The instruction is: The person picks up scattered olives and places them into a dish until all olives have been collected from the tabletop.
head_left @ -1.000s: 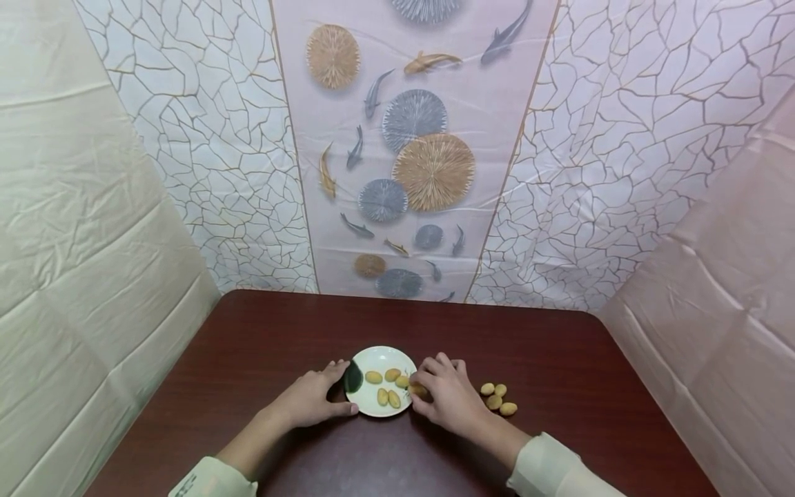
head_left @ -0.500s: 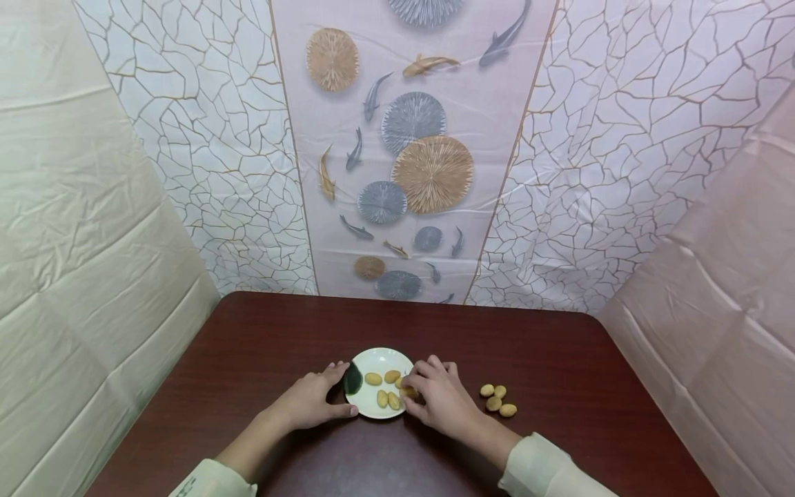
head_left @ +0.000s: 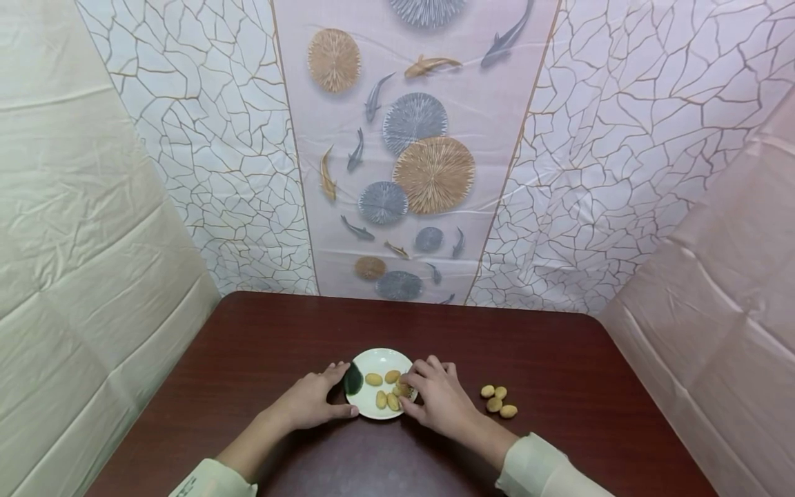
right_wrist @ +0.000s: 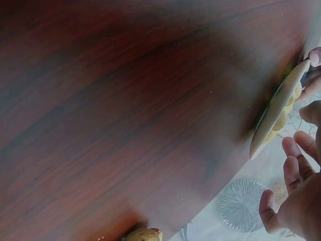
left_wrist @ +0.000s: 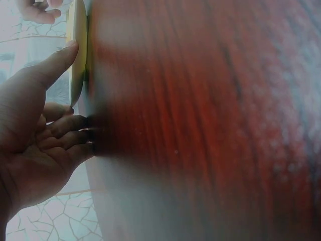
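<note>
A small white plate [head_left: 373,408] with a dark green patch on its left side lies on the table. My left hand [head_left: 310,398] holds its left edge, thumb at the near rim and fingertips by the green patch; the left wrist view shows the thumb [left_wrist: 70,52] against the rim. Several small yellow oval fruits [head_left: 374,379] rest on the plate. Over its right rim hovers my right hand [head_left: 439,393], thumb and fingers spread around a browner fruit [head_left: 403,391] on the plate. Nothing sits between these fingers [right_wrist: 292,168] in the right wrist view.
Several more yellow fruits [head_left: 494,404] lie grouped on the dark red-brown table [head_left: 298,324], right of the right hand. A patterned cloth [head_left: 385,152] hangs behind the far table edge, and pale cloth walls [head_left: 714,310] stand at both sides.
My right hand has moved left over the plate with the browner fruit and let go of it among the others. The left hand stays at the plate's left edge.
</note>
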Demonstrator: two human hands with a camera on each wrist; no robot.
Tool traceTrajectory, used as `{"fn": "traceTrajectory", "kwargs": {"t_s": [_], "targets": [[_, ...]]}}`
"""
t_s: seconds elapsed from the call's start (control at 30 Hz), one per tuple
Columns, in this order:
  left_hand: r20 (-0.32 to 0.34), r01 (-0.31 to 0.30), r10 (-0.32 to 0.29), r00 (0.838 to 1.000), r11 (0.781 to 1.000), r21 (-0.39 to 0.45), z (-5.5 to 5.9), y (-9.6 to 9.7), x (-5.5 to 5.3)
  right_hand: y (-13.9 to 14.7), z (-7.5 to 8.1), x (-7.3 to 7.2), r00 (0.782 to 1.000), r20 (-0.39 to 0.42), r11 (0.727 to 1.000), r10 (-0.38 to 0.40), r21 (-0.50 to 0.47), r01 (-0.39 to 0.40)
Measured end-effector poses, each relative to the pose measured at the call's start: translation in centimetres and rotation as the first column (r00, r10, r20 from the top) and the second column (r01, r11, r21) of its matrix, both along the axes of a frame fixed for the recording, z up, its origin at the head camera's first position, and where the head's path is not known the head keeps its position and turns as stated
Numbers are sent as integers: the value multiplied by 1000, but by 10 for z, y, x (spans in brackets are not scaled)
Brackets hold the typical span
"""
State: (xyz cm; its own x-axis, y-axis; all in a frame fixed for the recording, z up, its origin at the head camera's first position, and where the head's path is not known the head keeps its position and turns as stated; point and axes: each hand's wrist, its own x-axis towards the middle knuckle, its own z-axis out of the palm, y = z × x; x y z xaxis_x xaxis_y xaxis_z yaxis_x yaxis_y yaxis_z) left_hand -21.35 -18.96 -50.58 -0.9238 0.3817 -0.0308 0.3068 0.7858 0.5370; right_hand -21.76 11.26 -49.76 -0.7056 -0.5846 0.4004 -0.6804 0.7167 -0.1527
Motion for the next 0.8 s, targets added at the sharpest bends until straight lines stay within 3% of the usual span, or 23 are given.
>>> {"fn": "traceTrajectory", "kwargs": {"t_s": [0.37, 0.8], "targets": [[7, 0, 0, 1000, 1000, -1, -1, 0, 2, 14, 0, 5, 1000, 9, 1000, -26, 18, 26], [15, -5, 5, 1000, 1000, 1, 1, 0, 1, 34, 11, 10, 999, -5, 999, -45, 30, 45]]}}
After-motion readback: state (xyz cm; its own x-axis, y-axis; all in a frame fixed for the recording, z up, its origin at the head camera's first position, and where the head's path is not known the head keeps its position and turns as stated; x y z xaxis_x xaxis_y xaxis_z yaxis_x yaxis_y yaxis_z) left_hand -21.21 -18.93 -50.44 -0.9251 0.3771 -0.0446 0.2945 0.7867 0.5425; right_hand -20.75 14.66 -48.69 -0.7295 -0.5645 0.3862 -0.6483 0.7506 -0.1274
